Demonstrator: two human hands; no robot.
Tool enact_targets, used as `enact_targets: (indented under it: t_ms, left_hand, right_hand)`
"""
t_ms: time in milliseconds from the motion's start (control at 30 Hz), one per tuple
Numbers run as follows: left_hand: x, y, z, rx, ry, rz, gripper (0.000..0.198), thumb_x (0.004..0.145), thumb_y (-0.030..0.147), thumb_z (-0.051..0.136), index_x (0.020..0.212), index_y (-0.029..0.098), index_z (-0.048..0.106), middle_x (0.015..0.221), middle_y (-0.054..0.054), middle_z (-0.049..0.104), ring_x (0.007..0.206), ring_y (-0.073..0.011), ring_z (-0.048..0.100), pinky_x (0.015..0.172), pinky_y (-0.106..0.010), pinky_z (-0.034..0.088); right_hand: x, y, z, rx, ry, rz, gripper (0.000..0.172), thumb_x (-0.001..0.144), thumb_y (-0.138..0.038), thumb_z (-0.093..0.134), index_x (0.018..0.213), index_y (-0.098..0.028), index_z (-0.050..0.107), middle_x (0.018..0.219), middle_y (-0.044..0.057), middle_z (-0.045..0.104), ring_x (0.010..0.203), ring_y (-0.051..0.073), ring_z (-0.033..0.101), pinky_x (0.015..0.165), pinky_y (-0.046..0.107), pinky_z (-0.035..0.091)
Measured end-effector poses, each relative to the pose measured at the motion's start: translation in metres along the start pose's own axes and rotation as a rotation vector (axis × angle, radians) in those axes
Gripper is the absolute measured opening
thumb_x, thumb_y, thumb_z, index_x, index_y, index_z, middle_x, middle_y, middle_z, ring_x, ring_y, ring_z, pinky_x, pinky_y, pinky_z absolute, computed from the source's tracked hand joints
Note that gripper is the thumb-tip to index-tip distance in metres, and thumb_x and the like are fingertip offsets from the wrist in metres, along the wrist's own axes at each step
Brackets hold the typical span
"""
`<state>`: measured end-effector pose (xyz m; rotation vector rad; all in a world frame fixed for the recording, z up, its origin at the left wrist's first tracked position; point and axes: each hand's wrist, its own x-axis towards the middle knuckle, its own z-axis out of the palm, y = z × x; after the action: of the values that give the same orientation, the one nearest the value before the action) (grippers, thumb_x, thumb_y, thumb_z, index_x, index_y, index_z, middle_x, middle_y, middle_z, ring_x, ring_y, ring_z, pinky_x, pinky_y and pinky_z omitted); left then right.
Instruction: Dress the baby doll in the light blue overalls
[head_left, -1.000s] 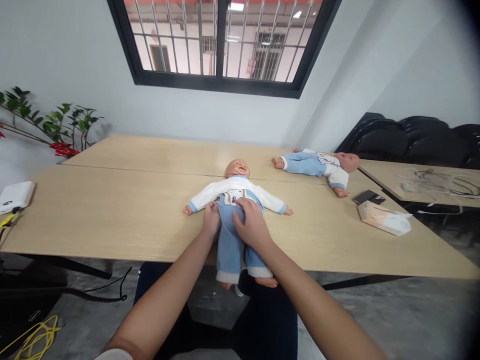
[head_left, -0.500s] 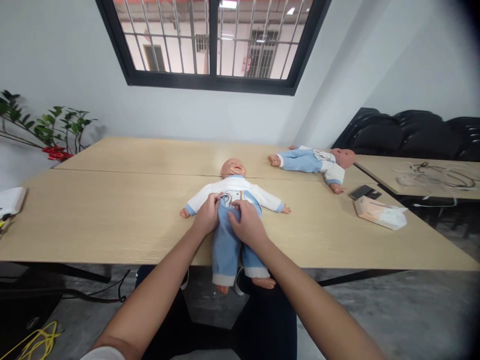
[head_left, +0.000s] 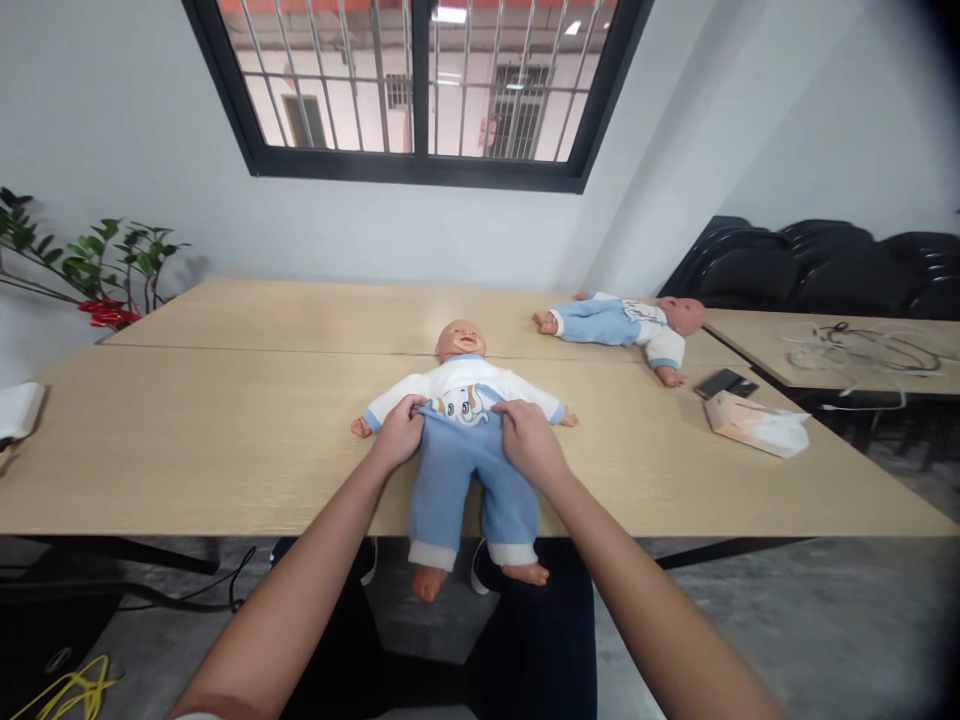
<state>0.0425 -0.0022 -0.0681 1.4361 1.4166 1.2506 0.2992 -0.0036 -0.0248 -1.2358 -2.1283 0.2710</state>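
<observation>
Right hand (head_left: 534,442) has slid to the 3 o'clock side of the waistband (head_left: 459,428), left hand (head_left: 401,432) at 9, fingertips of both pinching the blue trousers (head_left: 456,462); tug evenly, keep it level.

A plain white wall (head_left: 390,235) rises behind a long tabletop of pale wood-grain board (head_left: 225,430), which a thin seam crosses lengthwise. Set in that wall is a wide, black-framed, two-pane window (head_left: 421,110); upright metal bars (head_left: 379,60) stand beyond the glass, with a pinkish-white building wall (head_left: 343,125) behind them. Bright white patches of light (head_left: 450,15) show near the window's top. At right — past a second pale wooden table (head_left: 757,350) — black chairs with rounded backs (head_left: 817,270) stand close together. Below, the grey floor (head_left: 795,620) looks mottled.
</observation>
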Motion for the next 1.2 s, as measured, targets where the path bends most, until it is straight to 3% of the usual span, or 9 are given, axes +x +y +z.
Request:
enact_targets:
  t_ms: [200, 333, 500, 600, 700, 800, 900, 1033, 1200]
  left_hand:
    - [-0.009, 0.013, -0.016, 0.201, -0.135, 0.165, 0.03, 0.092, 0.046, 0.058, 0.104, 0.02, 0.066, 0.102, -0.005, 0.069, 0.095, -0.023, 0.062, 0.09, -0.035, 0.048]
    - [-0.004, 0.016, -0.018, 0.295, -0.202, 0.187, 0.031, 0.095, 0.049, 0.055, 0.103, 0.021, 0.063, 0.097, -0.005, 0.067, 0.092, -0.0227, 0.061, 0.086, -0.035, 0.047]
    - [0.004, 0.005, -0.009, 0.199, -0.101, 0.199, 0.028, 0.1, 0.044, 0.045, 0.113, 0.021, 0.056, 0.11, -0.007, 0.067, 0.104, -0.0235, 0.061, 0.095, -0.036, 0.046]
    - [0.014, -0.003, 0.001, 0.191, -0.032, 0.086, 0.027, 0.099, 0.044, 0.045, 0.109, 0.02, 0.055, 0.104, -0.007, 0.067, 0.099, -0.0241, 0.062, 0.092, -0.037, 0.046]
    - [0.028, -0.007, 0.009, 0.167, -0.04, 0.022, 0.031, 0.097, 0.047, 0.048, 0.103, 0.019, 0.059, 0.099, -0.007, 0.068, 0.094, -0.0246, 0.062, 0.088, -0.036, 0.047]
    - [0.036, -0.006, 0.015, 0.159, -0.056, -0.005, 0.036, 0.094, 0.053, 0.051, 0.094, 0.018, 0.061, 0.09, -0.006, 0.068, 0.086, -0.0241, 0.062, 0.08, -0.035, 0.048]
    - [0.03, -0.006, 0.01, 0.158, -0.018, -0.002, 0.037, 0.096, 0.052, 0.047, 0.095, 0.019, 0.062, 0.093, -0.007, 0.07, 0.091, -0.0252, 0.063, 0.087, -0.037, 0.049]
    - [-0.001, -0.014, -0.01, 0.19, 0.073, 0.028, 0.027, 0.097, 0.038, 0.045, 0.102, 0.019, 0.064, 0.111, -0.014, 0.07, 0.111, -0.0299, 0.061, 0.104, -0.046, 0.043]
    - [-0.029, -0.016, -0.011, 0.358, 0.052, 0.064, 0.017, 0.086, 0.028, 0.062, 0.099, 0.023, 0.07, 0.117, -0.016, 0.071, 0.124, -0.0385, 0.056, 0.113, -0.057, 0.034]
  right_hand:
    - [-0.001, 0.033, -0.009, 0.002, -0.129, 0.063, 0.03, 0.094, -0.023, 0.056, 0.121, -0.018, 0.067, 0.117, 0.013, 0.071, 0.11, 0.028, 0.063, 0.102, 0.043, 0.046]
    - [0.004, 0.039, -0.01, 0.038, -0.176, 0.073, 0.017, 0.093, -0.027, 0.055, 0.101, -0.018, 0.066, 0.104, 0.012, 0.07, 0.1, 0.026, 0.062, 0.095, 0.04, 0.047]
    - [0.009, 0.05, -0.007, 0.033, -0.046, 0.049, 0.015, 0.094, -0.032, 0.051, 0.095, -0.02, 0.06, 0.106, 0.01, 0.069, 0.102, 0.026, 0.06, 0.094, 0.038, 0.043]
    - [0.013, 0.054, 0.006, -0.036, -0.019, 0.187, 0.016, 0.094, -0.036, 0.053, 0.094, -0.021, 0.058, 0.094, 0.008, 0.069, 0.091, 0.025, 0.061, 0.086, 0.036, 0.043]
    - [0.019, 0.056, 0.022, 0.003, -0.023, 0.428, 0.02, 0.093, -0.041, 0.055, 0.091, -0.022, 0.056, 0.082, 0.004, 0.066, 0.077, 0.022, 0.059, 0.072, 0.031, 0.04]
    - [0.022, 0.057, 0.029, 0.015, 0.011, 0.542, 0.025, 0.091, -0.047, 0.058, 0.085, -0.022, 0.055, 0.077, 0.002, 0.063, 0.072, 0.021, 0.057, 0.068, 0.031, 0.039]
    - [0.011, 0.061, 0.026, 0.093, 0.074, 0.487, 0.03, 0.091, -0.051, 0.055, 0.09, -0.021, 0.057, 0.082, 0.004, 0.064, 0.077, 0.023, 0.059, 0.076, 0.034, 0.045]
    - [-0.02, 0.07, 0.015, 0.111, 0.334, 0.381, 0.033, 0.095, -0.04, 0.048, 0.115, -0.016, 0.057, 0.113, 0.015, 0.063, 0.104, 0.028, 0.059, 0.099, 0.045, 0.046]
    - [-0.036, 0.069, 0.014, -0.149, 0.1, 0.371, 0.029, 0.085, -0.024, 0.056, 0.109, -0.019, 0.072, 0.119, 0.018, 0.065, 0.119, 0.037, 0.054, 0.11, 0.06, 0.034]
